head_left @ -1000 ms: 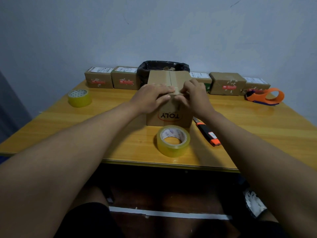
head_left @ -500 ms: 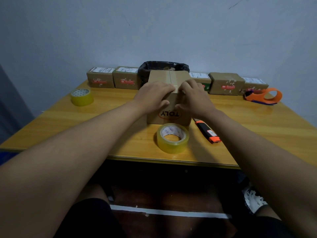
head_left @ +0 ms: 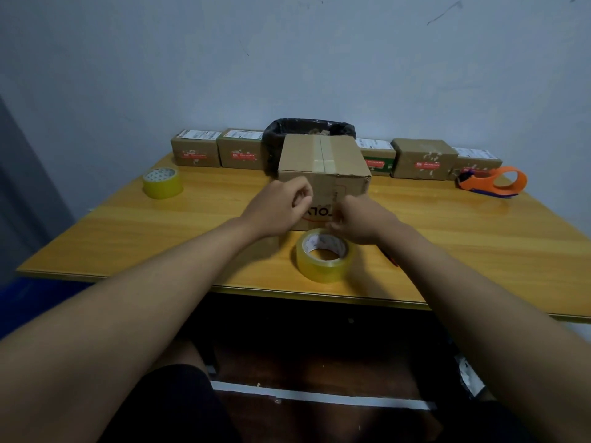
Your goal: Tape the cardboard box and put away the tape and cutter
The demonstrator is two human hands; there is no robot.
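The cardboard box [head_left: 347,161] stands mid-table with a strip of tape along its top seam and down its near face. In front of it lies a roll of clear yellowish tape [head_left: 324,255] flat on the table. My left hand [head_left: 276,207] hovers before the box's near face, fingers curled in with nothing in them. My right hand [head_left: 356,222] is low over the far rim of the roll, fingertips at its edge; a grip is not discernible. The cutter [head_left: 395,262] is almost fully hidden under my right forearm.
On the wooden table [head_left: 479,244], a second tape roll [head_left: 162,183] lies far left and an orange tape dispenser [head_left: 494,182] far right. A black-lined bin [head_left: 310,127] and a row of small parcels [head_left: 422,158] line the wall.
Both hands came off the top front edge of the box and dropped toward me; the right hand now sits at the tape roll. The box seam is uncovered.
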